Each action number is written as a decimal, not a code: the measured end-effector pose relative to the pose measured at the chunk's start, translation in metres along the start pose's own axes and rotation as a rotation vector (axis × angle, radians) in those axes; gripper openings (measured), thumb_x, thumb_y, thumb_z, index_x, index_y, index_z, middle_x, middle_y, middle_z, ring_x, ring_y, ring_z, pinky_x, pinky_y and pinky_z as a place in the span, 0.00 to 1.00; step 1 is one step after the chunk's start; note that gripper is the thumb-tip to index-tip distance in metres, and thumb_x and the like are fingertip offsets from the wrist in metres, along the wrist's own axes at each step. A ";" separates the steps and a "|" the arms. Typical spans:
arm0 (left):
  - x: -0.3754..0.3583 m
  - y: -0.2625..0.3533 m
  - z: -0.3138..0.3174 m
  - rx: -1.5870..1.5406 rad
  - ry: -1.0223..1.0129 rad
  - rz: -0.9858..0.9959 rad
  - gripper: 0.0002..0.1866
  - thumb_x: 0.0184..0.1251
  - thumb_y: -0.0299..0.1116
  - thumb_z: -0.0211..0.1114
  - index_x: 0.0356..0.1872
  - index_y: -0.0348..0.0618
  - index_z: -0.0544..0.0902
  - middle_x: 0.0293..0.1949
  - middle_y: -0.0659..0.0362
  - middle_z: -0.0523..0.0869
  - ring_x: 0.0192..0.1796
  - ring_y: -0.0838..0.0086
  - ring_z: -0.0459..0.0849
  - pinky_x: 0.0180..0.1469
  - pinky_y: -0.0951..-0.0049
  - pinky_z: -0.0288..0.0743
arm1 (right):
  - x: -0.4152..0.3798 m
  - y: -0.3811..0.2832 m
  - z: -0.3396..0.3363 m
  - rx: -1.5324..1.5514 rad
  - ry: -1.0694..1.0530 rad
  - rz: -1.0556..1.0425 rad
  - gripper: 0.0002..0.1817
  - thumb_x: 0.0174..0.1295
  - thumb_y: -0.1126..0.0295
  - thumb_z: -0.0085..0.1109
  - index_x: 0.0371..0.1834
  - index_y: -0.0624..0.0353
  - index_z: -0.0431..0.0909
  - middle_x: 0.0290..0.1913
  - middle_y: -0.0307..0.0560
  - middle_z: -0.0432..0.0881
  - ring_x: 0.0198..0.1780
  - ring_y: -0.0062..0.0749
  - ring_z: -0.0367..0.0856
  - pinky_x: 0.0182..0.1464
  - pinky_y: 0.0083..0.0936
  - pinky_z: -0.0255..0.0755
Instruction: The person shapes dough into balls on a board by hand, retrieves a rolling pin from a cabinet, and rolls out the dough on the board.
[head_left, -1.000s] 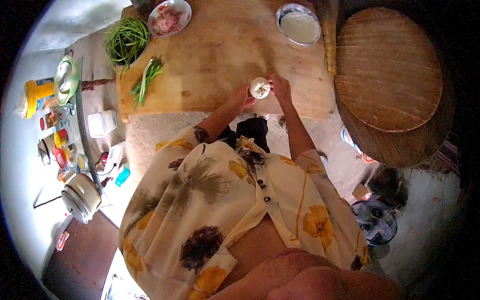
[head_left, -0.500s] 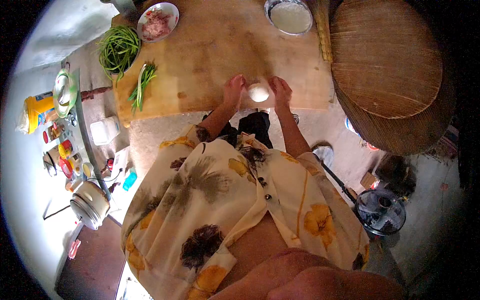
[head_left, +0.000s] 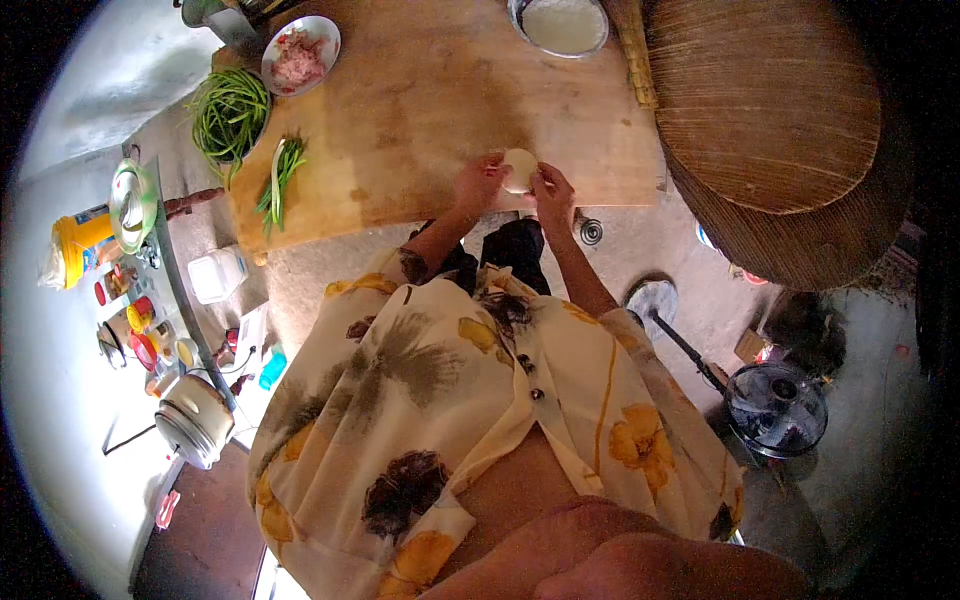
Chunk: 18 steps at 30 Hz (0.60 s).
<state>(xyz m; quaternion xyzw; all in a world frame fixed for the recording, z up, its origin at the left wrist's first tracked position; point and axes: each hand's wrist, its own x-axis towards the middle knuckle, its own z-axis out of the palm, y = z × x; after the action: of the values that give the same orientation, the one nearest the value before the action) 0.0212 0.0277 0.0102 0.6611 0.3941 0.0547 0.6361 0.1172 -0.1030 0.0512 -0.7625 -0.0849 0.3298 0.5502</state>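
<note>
A round, pale piece of dough [head_left: 519, 171] is between my two hands, over the near edge of the wooden board [head_left: 420, 120]. My left hand [head_left: 482, 183] grips its left side with the fingers closed. On its right side, my right hand [head_left: 552, 190] holds it with bent fingers. Green onions [head_left: 281, 183] lie on the board to the left. Beyond them, a white bowl [head_left: 327, 70] holds pink minced meat [head_left: 298, 60]. A metal bowl of white flour [head_left: 564, 25] stands at the far side.
Long green vegetables [head_left: 229, 115] fill a container at the board's left edge. A large round woven tray [head_left: 770, 100] is at the right. A fan [head_left: 776, 409] stands at the lower right. Jars and a pot [head_left: 194, 421] are along the left wall.
Both hands have closed in on the dough, which now appears flatter and more upright between them. The view has shifted slightly.
</note>
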 end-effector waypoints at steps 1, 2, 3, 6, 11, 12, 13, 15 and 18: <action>-0.002 0.007 0.003 0.003 -0.003 0.003 0.20 0.64 0.41 0.66 0.52 0.38 0.82 0.43 0.50 0.87 0.43 0.64 0.86 0.48 0.65 0.78 | -0.006 -0.001 -0.004 0.029 0.056 -0.024 0.17 0.66 0.66 0.60 0.54 0.64 0.77 0.45 0.48 0.82 0.37 0.29 0.83 0.39 0.28 0.81; -0.010 0.022 0.004 -0.005 -0.020 0.008 0.20 0.64 0.41 0.65 0.52 0.38 0.82 0.43 0.50 0.87 0.43 0.64 0.86 0.48 0.65 0.78 | -0.011 0.000 -0.008 0.056 0.114 -0.045 0.16 0.65 0.67 0.60 0.52 0.64 0.78 0.46 0.49 0.82 0.38 0.31 0.84 0.40 0.28 0.81; -0.016 0.028 0.008 -0.015 -0.039 0.014 0.20 0.65 0.41 0.65 0.52 0.38 0.82 0.43 0.50 0.87 0.42 0.64 0.86 0.48 0.64 0.78 | -0.015 0.008 -0.013 0.057 0.124 -0.043 0.16 0.65 0.67 0.60 0.52 0.64 0.78 0.46 0.49 0.82 0.38 0.31 0.84 0.40 0.28 0.81; -0.015 0.028 0.016 0.202 0.030 0.148 0.19 0.66 0.40 0.65 0.52 0.38 0.82 0.40 0.52 0.87 0.41 0.66 0.85 0.47 0.66 0.79 | -0.014 0.027 -0.027 -0.327 0.232 -0.271 0.16 0.63 0.68 0.62 0.52 0.63 0.78 0.45 0.51 0.82 0.40 0.33 0.84 0.40 0.30 0.81; -0.009 -0.055 0.029 -0.202 0.026 -0.077 0.17 0.67 0.40 0.63 0.48 0.36 0.81 0.33 0.53 0.86 0.33 0.72 0.84 0.41 0.71 0.79 | 0.009 0.003 -0.031 -0.397 0.234 -0.367 0.13 0.64 0.68 0.61 0.49 0.60 0.81 0.41 0.52 0.83 0.43 0.36 0.84 0.42 0.29 0.79; -0.017 -0.056 0.030 -0.222 -0.123 -0.277 0.17 0.67 0.40 0.63 0.46 0.34 0.81 0.30 0.54 0.86 0.30 0.73 0.84 0.38 0.73 0.79 | 0.012 0.003 -0.029 -0.396 0.234 -0.363 0.13 0.64 0.68 0.61 0.49 0.60 0.81 0.41 0.52 0.83 0.43 0.36 0.84 0.42 0.29 0.79; -0.020 -0.049 0.030 -0.219 -0.122 -0.276 0.17 0.67 0.40 0.63 0.46 0.34 0.81 0.30 0.54 0.86 0.30 0.73 0.84 0.38 0.73 0.79 | 0.018 0.005 -0.026 -0.473 0.215 -0.433 0.12 0.63 0.69 0.61 0.48 0.59 0.82 0.40 0.52 0.83 0.41 0.36 0.83 0.41 0.29 0.79; -0.025 -0.031 0.032 -0.392 -0.224 -0.233 0.18 0.66 0.40 0.64 0.40 0.31 0.81 0.26 0.54 0.84 0.28 0.75 0.84 0.32 0.75 0.79 | 0.018 0.014 -0.017 -0.515 0.243 -0.489 0.11 0.61 0.71 0.62 0.45 0.60 0.83 0.37 0.53 0.82 0.37 0.38 0.82 0.40 0.30 0.76; -0.028 -0.002 0.040 -0.435 -0.049 -0.275 0.19 0.64 0.41 0.66 0.34 0.29 0.80 0.24 0.55 0.84 0.28 0.75 0.84 0.28 0.74 0.78 | 0.013 0.015 -0.016 -0.495 0.228 -0.476 0.10 0.61 0.70 0.63 0.44 0.60 0.83 0.35 0.51 0.82 0.36 0.39 0.82 0.39 0.29 0.76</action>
<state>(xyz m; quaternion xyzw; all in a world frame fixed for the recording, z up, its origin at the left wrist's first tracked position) 0.0237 -0.0209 0.0127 0.4498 0.4438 0.0352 0.7743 0.1329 -0.1154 0.0352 -0.8633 -0.2754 0.0749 0.4162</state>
